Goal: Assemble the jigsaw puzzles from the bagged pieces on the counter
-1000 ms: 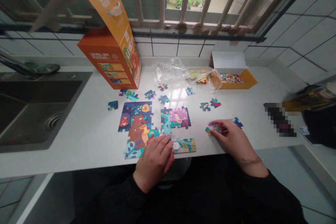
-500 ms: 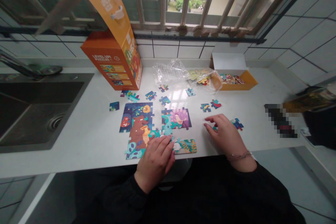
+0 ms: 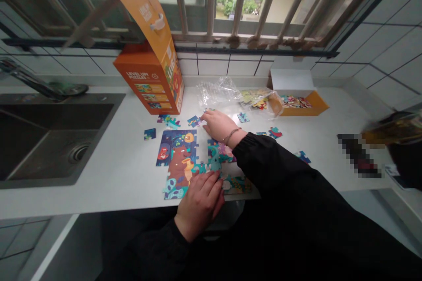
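My left hand (image 3: 201,195) lies flat on the lower edge of a partly joined jigsaw puzzle (image 3: 180,162) that shows a brown bear. Across the puzzle, my right hand (image 3: 219,126) reaches over the loose pieces, its fingertips beside a blue puzzle piece (image 3: 194,121) and its thumb a little apart. Whatever lies under the right palm is hidden. Its forearm covers part of a pink-and-blue joined section (image 3: 224,151). More loose pieces lie around, such as a dark blue one (image 3: 150,134), a light blue one (image 3: 243,117) and a red-and-blue one (image 3: 275,132).
An orange puzzle box (image 3: 148,81) stands open at the back left, beside crumpled clear plastic (image 3: 219,91). A bag of pieces (image 3: 255,98) and a yellow tray box (image 3: 318,103) are at the back right. On the left is a sink (image 3: 115,109); window bars (image 3: 239,4) rise behind.
My right hand has moved left and away from me, from the right-side pieces to those behind the puzzle. My left hand stays on the puzzle. The view has shifted slightly.
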### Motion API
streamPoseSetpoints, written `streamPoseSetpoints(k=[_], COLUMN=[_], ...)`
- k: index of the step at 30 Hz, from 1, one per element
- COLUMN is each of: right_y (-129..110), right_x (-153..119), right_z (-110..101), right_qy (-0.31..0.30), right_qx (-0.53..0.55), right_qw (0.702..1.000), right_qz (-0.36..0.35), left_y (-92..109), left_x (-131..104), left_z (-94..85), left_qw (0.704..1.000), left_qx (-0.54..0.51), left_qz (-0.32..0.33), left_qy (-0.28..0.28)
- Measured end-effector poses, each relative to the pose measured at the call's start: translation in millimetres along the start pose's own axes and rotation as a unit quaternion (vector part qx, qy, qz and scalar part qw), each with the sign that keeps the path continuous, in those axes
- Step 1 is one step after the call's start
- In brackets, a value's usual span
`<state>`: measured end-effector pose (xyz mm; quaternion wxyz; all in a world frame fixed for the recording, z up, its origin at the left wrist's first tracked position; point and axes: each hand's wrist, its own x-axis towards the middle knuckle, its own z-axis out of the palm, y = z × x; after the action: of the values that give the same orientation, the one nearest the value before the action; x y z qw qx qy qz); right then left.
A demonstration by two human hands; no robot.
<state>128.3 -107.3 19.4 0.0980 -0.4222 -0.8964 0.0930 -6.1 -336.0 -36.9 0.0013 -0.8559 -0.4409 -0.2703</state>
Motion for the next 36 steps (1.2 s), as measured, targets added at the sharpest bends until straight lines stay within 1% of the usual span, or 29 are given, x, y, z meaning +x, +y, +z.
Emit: streamPoseSetpoints(k=[2,5,9,14,18,20,22,24,26,28,30,36], right_y=[-0.7,-1.2,2.8,10.2,21.5,33.0,48.2,63.9,75.6,80.9,80.6,71.7], right_x=[22.4,42.1,54.0,59.0,50.3,38.7,22.9,5.6,-9.9,-21.0,-26.1,-19.8], right_z=[6.2,15.5,19.5,10.3,-7.0,-17.7,-27.8,-35.5,-39.5,-39.5,-36.0,-19.2], right_qy=[-0.014,-0.039,-0.055,-0.065,-0.058,-0.05,-0.054,-0.091,-0.134,-0.156,-0.157,-0.139], right_qx=[0.002,0.003,0.002,0.02,0.058,0.087,0.142,0.205,0.248,0.249,0.222,0.163], right_qw=[0.999,0.997,0.997,0.997,0.997,0.995,0.987,0.97,0.953,0.95,0.957,0.972], right_qz=[-0.031,-0.06,-0.059,-0.027,-0.007,0.014,0.052,0.091,0.109,0.11,0.103,0.091], left_y=[-0.6,-1.3,-1.4,-1.7,-1.5,-1.1,-0.7,-0.5,-0.6,-0.8,-0.9,0.1], left_x=[-1.6,-2.9,-2.9,-4.0,-4.7,-4.2,-3.2,-2.2,-1.4,-0.9,-0.5,0.5], left_z=[0.8,1.0,0.1,2.7,3.4,2.5,1.4,0.7,0.6,0.7,0.8,-0.3], left_qw=[1.0,1.0,1.0,1.0,1.0,1.0,1.0,1.0,1.0,1.0,1.0,1.0], left_qx=[0.001,0.001,0.0,0.002,0.005,0.007,0.01,0.011,0.009,0.007,0.007,0.006], left_qz=[0.001,0.003,0.0,0.003,0.0,0.0,0.003,0.007,0.01,0.01,0.01,0.01], left_qy=[0.004,0.006,0.004,0.007,-0.001,0.002,0.008,0.014,0.015,0.012,0.01,0.01])
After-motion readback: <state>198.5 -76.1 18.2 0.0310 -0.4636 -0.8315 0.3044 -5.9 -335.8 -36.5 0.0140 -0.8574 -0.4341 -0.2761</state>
